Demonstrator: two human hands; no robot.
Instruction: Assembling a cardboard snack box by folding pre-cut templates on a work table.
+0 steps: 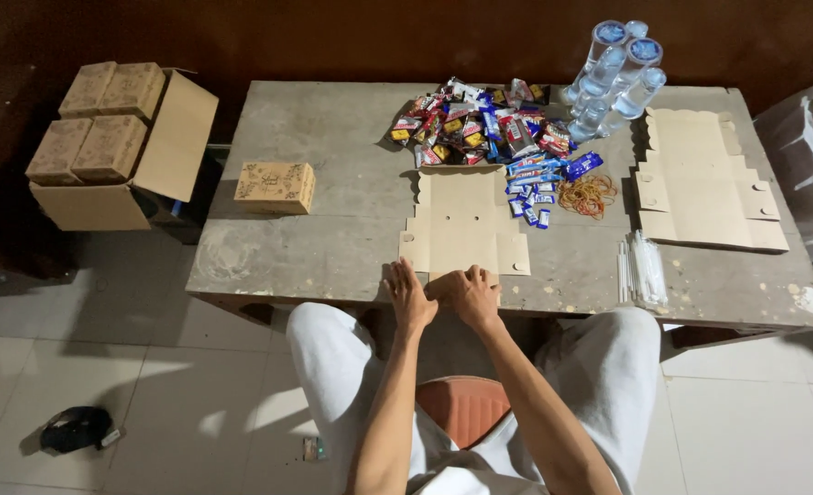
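A flat, unfolded cardboard box blank (461, 220) lies on the grey table (333, 183) in front of me. My left hand (407, 296) rests at the table's near edge, fingers on the blank's lower left flap. My right hand (471, 291) presses the blank's near flap beside it, fingers curled over the cardboard. Beyond the blank lies a heap of wrapped snacks and candy (480, 124), with blue packets (544, 179) spilling toward the blank.
A folded patterned box (275, 187) stands at the table's left. Water bottles (613, 78), rubber bands (587, 194), a stack of flat blanks (704, 179) and wrapped straws (643, 268) are at the right. An open carton of finished boxes (104, 137) sits on the floor at left.
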